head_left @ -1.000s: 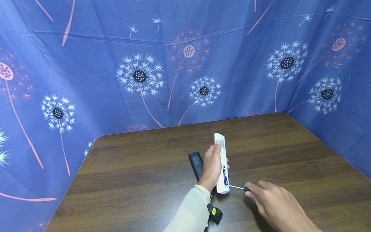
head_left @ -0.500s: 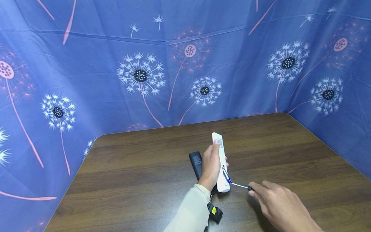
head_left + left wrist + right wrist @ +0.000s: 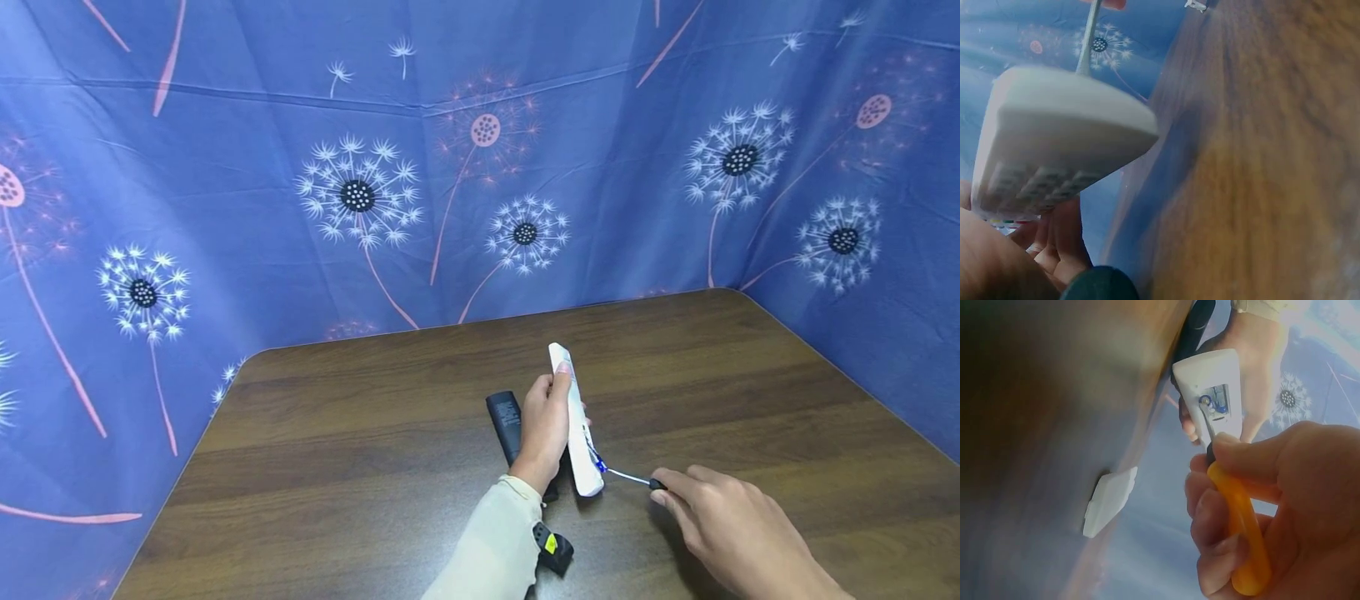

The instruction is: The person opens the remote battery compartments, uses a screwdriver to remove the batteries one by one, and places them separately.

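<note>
My left hand point(image 3: 546, 425) grips a white remote control point(image 3: 581, 454) above the table, thumb along its edge. The remote's back faces right, with its battery compartment uncovered. In the right wrist view, blue batteries point(image 3: 1205, 400) show inside that opening. One battery end point(image 3: 601, 465) sticks up out of the remote in the head view. Between the fingers of my right hand point(image 3: 738, 521) is a screwdriver point(image 3: 1241, 531) with an orange-yellow handle. Its thin metal shaft reaches to the raised battery end. The left wrist view shows the remote's keypad end point(image 3: 1047, 150) and the shaft behind it.
A black remote control point(image 3: 506, 423) lies face down on the wooden table point(image 3: 360, 467), partly behind my left hand. A white plastic cover point(image 3: 1110, 503) rests on the table in the right wrist view. Blue patterned cloth point(image 3: 450, 208) hangs behind the table.
One blue battery's end has risen out of the compartment at the screwdriver's tip. The white remote has turned so its back faces further right. My right hand has shifted slightly right.
</note>
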A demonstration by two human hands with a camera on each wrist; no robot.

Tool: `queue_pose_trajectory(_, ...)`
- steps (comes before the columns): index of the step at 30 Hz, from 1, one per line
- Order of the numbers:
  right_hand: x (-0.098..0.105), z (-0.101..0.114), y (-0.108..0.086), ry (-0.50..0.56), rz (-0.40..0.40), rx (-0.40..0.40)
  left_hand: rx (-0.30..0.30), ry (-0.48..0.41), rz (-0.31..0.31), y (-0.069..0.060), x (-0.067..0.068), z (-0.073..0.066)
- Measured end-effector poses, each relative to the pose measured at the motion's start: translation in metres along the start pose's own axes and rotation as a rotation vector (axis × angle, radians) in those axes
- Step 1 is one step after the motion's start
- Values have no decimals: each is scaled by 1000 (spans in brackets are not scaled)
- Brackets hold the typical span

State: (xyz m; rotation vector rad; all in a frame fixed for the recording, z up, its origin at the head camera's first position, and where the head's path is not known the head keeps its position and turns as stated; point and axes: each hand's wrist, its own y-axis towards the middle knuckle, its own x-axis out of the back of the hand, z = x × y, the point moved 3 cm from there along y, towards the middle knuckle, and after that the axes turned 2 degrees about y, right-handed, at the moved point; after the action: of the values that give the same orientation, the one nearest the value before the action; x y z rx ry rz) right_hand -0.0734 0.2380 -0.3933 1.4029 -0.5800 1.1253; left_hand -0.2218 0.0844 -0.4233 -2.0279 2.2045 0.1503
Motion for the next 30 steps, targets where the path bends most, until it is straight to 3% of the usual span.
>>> queue_pose_trajectory(5,1,-5,-1,1,49,-30,10,35,18,0,-2,0)
queue_pose_trajectory(11,-1,-6,-1,-6,45,-21,24,126,-3,-1,2,0)
queue_pose_trajectory(16,0,-6,-2,-9,58,-32,32,120,12,-1,1,1)
queue_pose_trajectory(24,-3,-6,4,-36,170,-116,39,146,20,-2,4,2)
queue_pose_trajectory(30,-1,-8,2,-28,163,-132,45,135,40,-1,3,1)
